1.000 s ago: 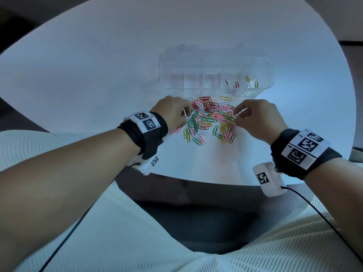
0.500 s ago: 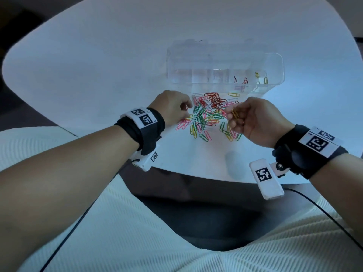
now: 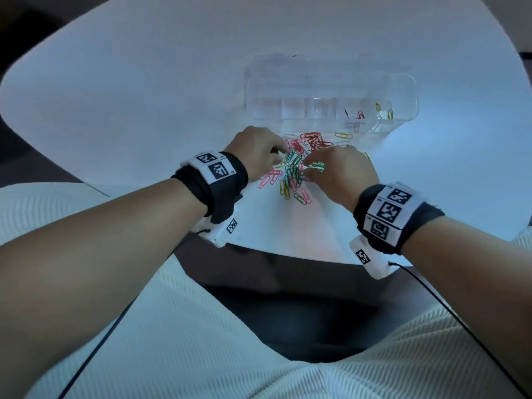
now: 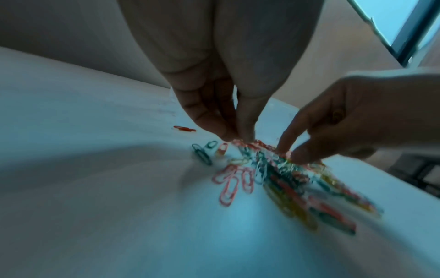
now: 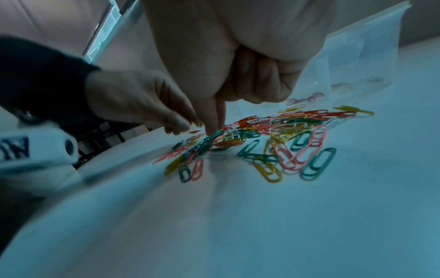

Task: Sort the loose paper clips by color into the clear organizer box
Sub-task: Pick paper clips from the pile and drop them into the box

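Centrally on the white table (image 3: pixel 144 90), a heap of coloured paper clips (image 3: pixel 299 165) is spread, with its clips lying flat and pointing every way; no shared direction can be made out. A few pink clips (image 3: pixel 269 178) at the left edge are angled towards the person. Just beyond the heap the clear organizer box (image 3: pixel 331 93) is set with its long axis running left to right, and red and yellow clips are seen in its right-hand compartments. The left hand (image 3: pixel 254 152) is lowered onto the heap's left side, thumb and fingertips (image 4: pixel 245 131) brought together at the clips; whether a clip is pinched cannot be told. The right hand (image 3: pixel 342 171) is held over the heap's right side, its index finger (image 5: pixel 218 120) stretched down onto the clips while the other fingers are curled in.
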Action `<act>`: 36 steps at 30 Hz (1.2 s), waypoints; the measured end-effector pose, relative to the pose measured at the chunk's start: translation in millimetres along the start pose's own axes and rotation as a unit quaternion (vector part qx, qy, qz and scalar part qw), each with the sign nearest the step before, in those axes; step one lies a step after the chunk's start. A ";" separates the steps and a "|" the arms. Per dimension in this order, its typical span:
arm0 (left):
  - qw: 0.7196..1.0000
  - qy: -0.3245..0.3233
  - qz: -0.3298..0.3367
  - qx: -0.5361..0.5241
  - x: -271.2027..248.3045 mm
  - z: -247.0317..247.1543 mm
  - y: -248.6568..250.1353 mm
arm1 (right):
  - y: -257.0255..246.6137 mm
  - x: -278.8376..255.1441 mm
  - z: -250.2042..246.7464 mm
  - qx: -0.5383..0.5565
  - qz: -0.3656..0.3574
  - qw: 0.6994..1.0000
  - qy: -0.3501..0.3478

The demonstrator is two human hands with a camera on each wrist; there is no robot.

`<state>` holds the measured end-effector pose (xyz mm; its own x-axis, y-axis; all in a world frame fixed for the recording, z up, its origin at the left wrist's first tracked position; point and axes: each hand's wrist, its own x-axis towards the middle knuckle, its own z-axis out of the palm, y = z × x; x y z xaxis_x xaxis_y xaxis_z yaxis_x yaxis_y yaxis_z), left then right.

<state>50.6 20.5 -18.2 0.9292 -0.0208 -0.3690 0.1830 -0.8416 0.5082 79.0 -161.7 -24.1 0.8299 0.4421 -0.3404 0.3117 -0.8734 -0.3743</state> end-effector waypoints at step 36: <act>0.992 -0.061 -0.039 0.106 4.7 7.8 -2.5 | 24.4 1.2 -28.9 0.670 0.181 0.716 -0.071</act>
<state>52.0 18.2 -27.2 0.8668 -0.0053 -0.4986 0.1690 -0.9376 0.3039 100.9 -188.4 -8.7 0.6582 0.3356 -0.6739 -0.7159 0.0018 -0.6982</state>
